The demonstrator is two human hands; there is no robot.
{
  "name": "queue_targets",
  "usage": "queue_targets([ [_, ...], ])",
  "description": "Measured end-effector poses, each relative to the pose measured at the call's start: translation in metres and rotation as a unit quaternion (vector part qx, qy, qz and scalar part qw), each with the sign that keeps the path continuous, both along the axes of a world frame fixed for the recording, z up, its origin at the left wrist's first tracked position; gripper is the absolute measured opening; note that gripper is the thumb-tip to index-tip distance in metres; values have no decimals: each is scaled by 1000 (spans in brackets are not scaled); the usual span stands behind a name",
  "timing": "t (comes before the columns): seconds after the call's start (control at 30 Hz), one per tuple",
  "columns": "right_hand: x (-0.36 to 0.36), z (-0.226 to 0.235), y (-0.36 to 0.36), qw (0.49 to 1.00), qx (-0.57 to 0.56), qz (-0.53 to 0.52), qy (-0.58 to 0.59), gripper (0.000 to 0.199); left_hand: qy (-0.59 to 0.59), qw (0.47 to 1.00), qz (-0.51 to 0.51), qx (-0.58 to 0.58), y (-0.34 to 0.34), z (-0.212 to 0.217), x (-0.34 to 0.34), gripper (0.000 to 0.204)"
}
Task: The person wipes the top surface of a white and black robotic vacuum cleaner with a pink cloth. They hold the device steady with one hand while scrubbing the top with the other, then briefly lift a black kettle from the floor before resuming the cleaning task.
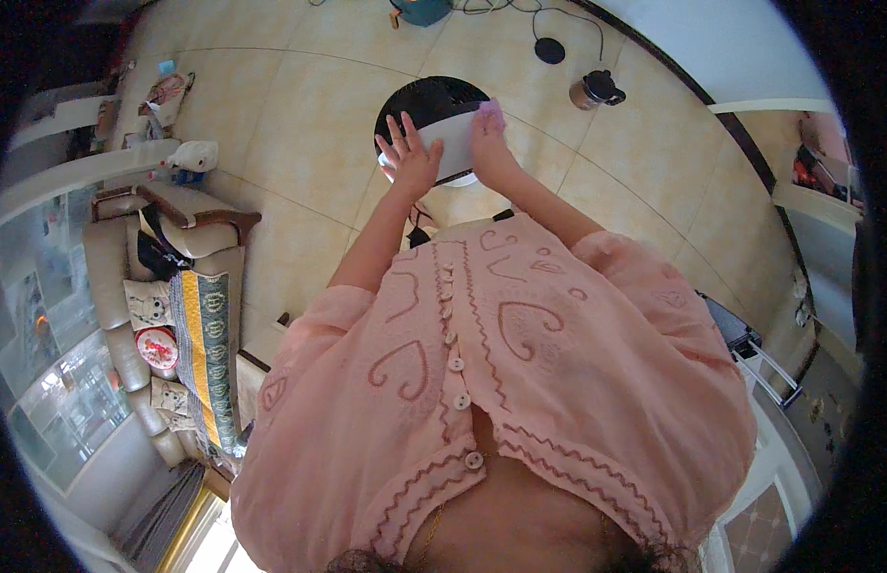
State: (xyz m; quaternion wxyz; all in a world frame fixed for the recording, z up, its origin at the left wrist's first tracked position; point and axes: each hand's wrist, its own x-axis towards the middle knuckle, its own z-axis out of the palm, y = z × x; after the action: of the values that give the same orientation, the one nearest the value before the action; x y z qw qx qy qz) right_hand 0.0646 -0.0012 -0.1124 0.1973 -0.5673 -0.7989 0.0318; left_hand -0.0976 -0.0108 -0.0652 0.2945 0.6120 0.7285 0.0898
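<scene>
In front of my body is a round black object [434,95] with a ridged rim and a broad smooth pale-grey band [451,143] across its near side. I cannot make out its kind. My left hand [413,160] lies against its left part, fingers stretched and spread. At the right end of the band my right hand [491,153] is closed on a bunched pink cloth [489,116], which touches the object's edge. Part of the near side is hidden by my hands.
Beyond, on the tiled floor [644,172], stand a kettle [589,93] with a black handle and a corded black disc-shaped base [549,51]. A teal object [422,10] shows at the far edge. A sofa [114,277] with a striped cover stands to the left.
</scene>
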Motion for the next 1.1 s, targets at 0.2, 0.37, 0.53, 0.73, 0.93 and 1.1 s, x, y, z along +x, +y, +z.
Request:
queue_targets([
  [0.2,48,6,30,893,-436,-8,114,56,2,1000,1,-20,0,5,-5,84],
  [0.37,44,56,34,884,-391,5,256,42,-12,1000,0,7,0,1,-5,84],
  [0.53,4,37,24,981,-149,99,77,52,4,1000,9,-22,1,10,4,84],
  [0.73,13,32,40,958,-267,-4,104,53,-3,999,33,-26,2,12,2,85],
  [0.93,43,68,43,876,-424,20,229,46,10,1000,-4,-2,0,4,-1,85],
  [1.1,-4,45,20,983,-124,133,-20,48,2,1000,0,-5,0,9,1,86],
])
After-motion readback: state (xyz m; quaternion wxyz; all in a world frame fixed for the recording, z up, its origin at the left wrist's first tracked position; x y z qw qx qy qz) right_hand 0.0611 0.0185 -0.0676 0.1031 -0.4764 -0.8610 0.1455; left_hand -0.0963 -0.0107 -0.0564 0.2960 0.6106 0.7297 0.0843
